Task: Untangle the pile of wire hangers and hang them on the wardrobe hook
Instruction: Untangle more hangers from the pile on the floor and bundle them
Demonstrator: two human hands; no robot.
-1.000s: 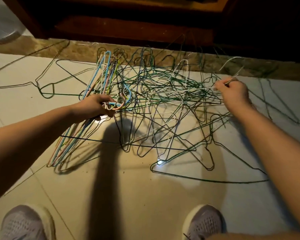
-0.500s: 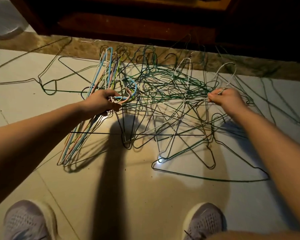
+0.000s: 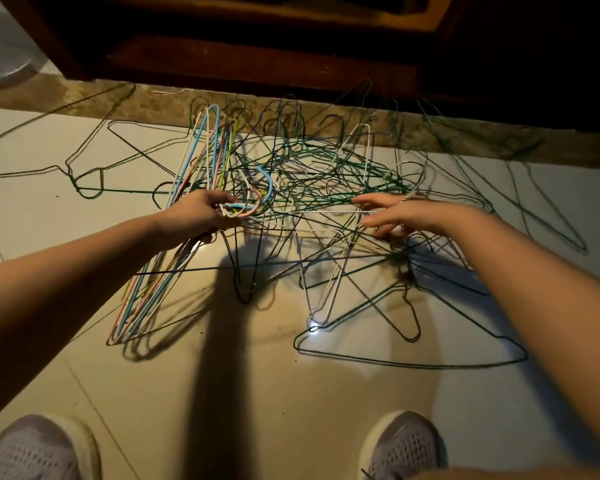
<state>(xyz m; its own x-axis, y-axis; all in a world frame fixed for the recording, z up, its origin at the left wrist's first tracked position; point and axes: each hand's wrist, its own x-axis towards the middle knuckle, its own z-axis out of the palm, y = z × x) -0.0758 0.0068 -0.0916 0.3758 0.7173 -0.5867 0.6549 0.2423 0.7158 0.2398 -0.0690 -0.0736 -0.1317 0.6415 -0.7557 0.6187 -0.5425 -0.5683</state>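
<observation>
Left hand (image 3: 198, 218) has its fingers (image 3: 222, 206) curled tight round the hook ends of a bundle of pastel hangers (image 3: 137, 306). The bundle's tilted, far end up and near end down by the tiled floor (image 3: 257, 393). Right hand (image 3: 409, 214) is spread open with its fingers straight, low over the tangled pile of wire hangers (image 3: 326, 161). A white wire (image 3: 326, 212) runs right up to its fingertips, can't tell if they touch. The pile's on the floor in front of the wardrobe (image 3: 257, 60).

Both bare forearms are stretching forward and inward from the lower corners. The left grip (image 3: 201, 216) is curling its fingers tightly round the hanger bundle (image 3: 250, 208). The right grip (image 3: 407, 216) is holding its fingers straight and spread, pointing toward the left one.
</observation>
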